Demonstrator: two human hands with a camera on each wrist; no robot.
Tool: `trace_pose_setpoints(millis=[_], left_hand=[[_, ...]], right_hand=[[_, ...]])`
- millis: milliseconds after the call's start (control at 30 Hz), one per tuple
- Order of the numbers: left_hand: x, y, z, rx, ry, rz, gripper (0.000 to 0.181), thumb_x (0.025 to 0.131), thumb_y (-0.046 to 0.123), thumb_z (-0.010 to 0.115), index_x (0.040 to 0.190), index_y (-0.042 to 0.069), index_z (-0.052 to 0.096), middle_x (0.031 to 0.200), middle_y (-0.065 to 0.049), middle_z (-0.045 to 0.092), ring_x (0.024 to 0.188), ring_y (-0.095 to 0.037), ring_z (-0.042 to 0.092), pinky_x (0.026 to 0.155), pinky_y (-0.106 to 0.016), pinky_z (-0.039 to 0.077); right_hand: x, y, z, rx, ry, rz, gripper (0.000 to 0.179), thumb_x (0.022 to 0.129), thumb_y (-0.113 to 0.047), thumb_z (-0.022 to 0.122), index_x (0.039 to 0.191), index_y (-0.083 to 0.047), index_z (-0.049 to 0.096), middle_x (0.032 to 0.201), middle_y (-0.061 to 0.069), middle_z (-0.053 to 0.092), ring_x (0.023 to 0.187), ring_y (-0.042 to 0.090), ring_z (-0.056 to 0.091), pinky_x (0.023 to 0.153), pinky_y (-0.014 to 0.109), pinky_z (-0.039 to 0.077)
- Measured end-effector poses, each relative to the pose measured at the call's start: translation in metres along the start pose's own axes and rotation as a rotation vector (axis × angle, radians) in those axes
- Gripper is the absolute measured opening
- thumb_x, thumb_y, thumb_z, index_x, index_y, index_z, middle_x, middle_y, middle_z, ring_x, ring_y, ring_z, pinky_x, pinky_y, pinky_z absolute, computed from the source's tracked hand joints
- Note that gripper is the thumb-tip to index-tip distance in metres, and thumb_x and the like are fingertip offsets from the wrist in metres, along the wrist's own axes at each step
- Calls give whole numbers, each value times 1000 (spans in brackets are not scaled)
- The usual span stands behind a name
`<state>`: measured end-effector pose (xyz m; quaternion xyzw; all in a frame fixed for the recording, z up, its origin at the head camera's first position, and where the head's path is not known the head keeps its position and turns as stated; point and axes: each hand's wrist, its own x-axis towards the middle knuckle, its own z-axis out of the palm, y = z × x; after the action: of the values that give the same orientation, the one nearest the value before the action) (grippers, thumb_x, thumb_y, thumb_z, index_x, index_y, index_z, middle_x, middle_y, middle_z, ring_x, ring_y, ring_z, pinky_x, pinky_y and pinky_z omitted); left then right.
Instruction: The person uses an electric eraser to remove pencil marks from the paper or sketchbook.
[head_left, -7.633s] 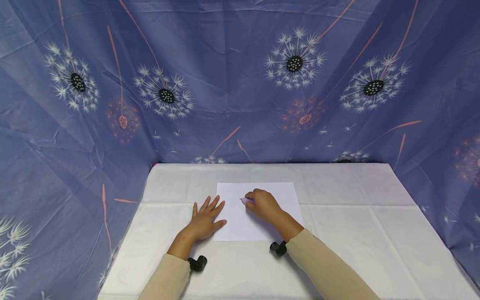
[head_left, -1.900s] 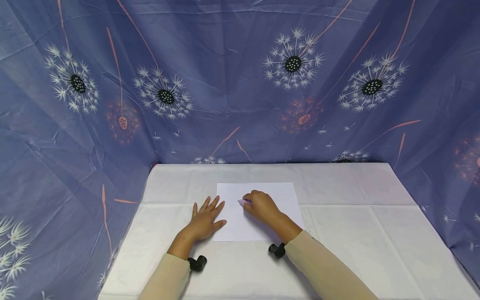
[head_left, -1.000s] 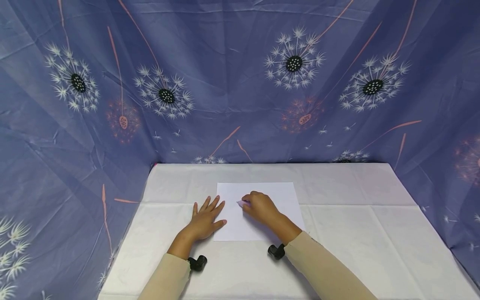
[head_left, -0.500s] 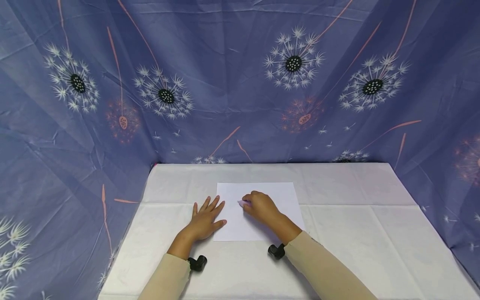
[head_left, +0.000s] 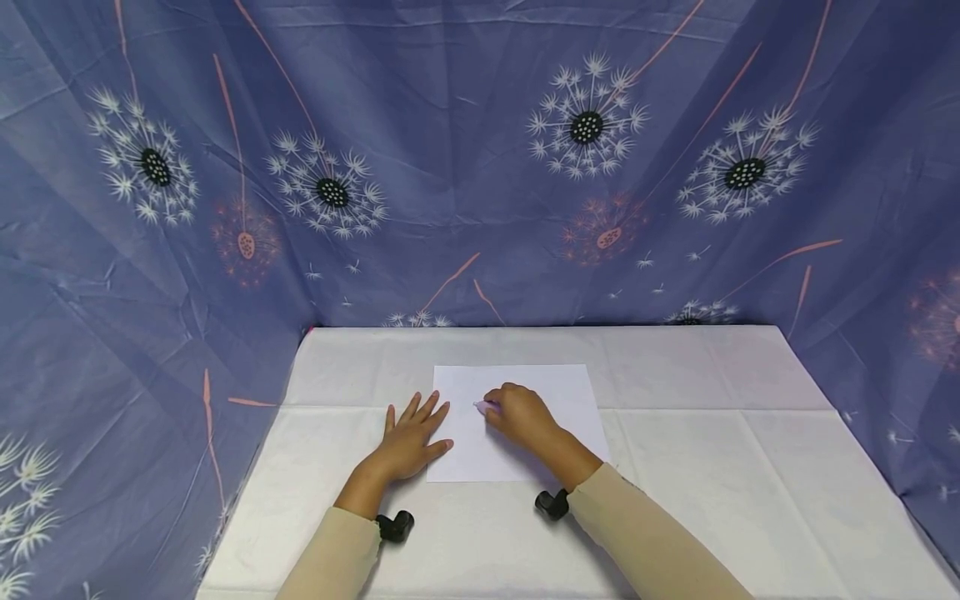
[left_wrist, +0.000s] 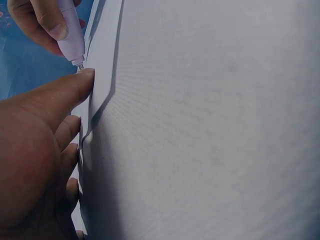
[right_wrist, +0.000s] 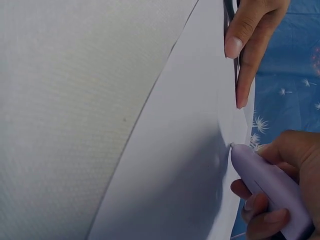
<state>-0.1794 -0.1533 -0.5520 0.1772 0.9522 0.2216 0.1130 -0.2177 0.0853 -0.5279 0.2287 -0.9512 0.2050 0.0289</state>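
Observation:
A sheet of white paper [head_left: 558, 396] lies on the white-covered table. My left hand [head_left: 408, 446] rests flat at its left edge, fingers spread and thumb on the sheet. My right hand [head_left: 525, 417] grips a thick lavender pen-shaped tool [right_wrist: 270, 182] with a narrow metal tip. In the right wrist view the fingers [right_wrist: 255, 202] and thumb wrap the tool's smooth body, and its tip is right at the paper's surface. The left wrist view shows the same tool [left_wrist: 74, 40] beyond my left thumb [left_wrist: 82, 82]. No marks show on the paper in the head view.
White cloth [head_left: 712, 500] with fold creases covers the table. A blue curtain [head_left: 450, 167] with dandelion prints hangs behind and on both sides. A black wrist camera [head_left: 396, 527] sits on the left wrist, and another [head_left: 552, 504] on the right.
Since the earliest frame, my right hand and the tool have shifted slightly left and nearer the body. Over the last second the tip moves only a little to and fro. My left hand stays put.

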Motion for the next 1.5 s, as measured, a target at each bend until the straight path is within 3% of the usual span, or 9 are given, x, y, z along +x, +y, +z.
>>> trace_pose_setpoints(millis=[500, 933, 1233, 1500], left_hand=[[0, -1, 1, -9, 11, 9, 69, 101, 45, 57, 159, 17, 33, 171, -7, 17, 159, -39, 8, 119, -74, -3], [0, -2, 0, -2, 7, 4, 68, 101, 47, 56, 159, 19, 34, 171, -6, 17, 159, -37, 6, 119, -74, -3], [0, -1, -1, 4, 8, 3, 68, 101, 47, 56, 159, 19, 33, 171, -6, 17, 159, -38, 7, 119, -74, -3], [-1, 0, 0, -12, 9, 5, 68, 101, 45, 57, 159, 18, 34, 171, -7, 18, 159, -38, 7, 119, -74, -2]], right_hand=[[-3, -3, 0, -11, -1, -17, 21, 91, -21, 74, 107, -9, 78, 90, 6, 73, 80, 20, 70, 79, 37, 59], [-2, -4, 2, -2, 14, 37, 21, 91, -21, 74, 107, -9, 78, 92, 8, 74, 82, 22, 71, 81, 38, 60], [-1, -7, 1, 0, -28, 23, 23, 91, -21, 73, 109, -9, 78, 92, 7, 73, 82, 21, 70, 81, 38, 60], [1, -1, -2, -31, 14, 51, 21, 90, -19, 74, 108, -8, 78, 92, 8, 73, 80, 22, 70, 78, 39, 59]])
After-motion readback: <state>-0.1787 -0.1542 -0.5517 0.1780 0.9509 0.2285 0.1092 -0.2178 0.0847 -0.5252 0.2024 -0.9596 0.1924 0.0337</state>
